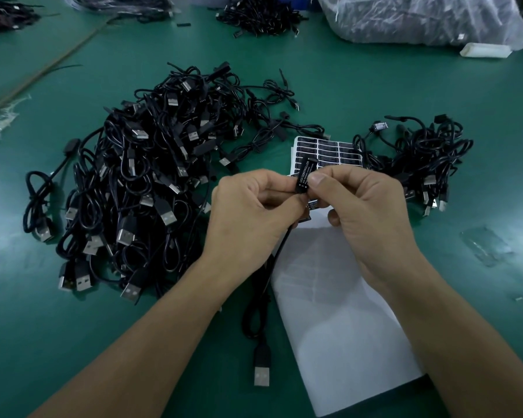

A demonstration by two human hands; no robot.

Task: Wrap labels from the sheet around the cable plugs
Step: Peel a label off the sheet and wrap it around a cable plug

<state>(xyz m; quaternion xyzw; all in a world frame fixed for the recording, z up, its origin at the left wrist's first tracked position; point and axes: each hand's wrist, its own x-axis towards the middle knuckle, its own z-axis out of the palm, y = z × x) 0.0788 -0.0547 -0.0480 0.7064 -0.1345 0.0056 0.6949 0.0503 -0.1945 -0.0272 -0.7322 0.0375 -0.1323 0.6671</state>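
Note:
Both hands meet over the label sheet (329, 152), a white sheet with rows of black labels. Between them is a small black cable plug (303, 175) carrying a black label printed "LED CONTROLLER". My left hand (248, 212) pinches the plug from the left. My right hand (366, 209) pinches it from the right, thumb pressing on the label. The plug's cable (255, 309) hangs down to the table and ends in a USB connector (261, 371) near the front.
A large heap of black USB cables (139, 182) lies to the left on the green table. A smaller cable pile (420, 158) sits to the right. White backing paper (344, 321) lies under my right forearm. Plastic bags (420, 19) and more cables are at the back.

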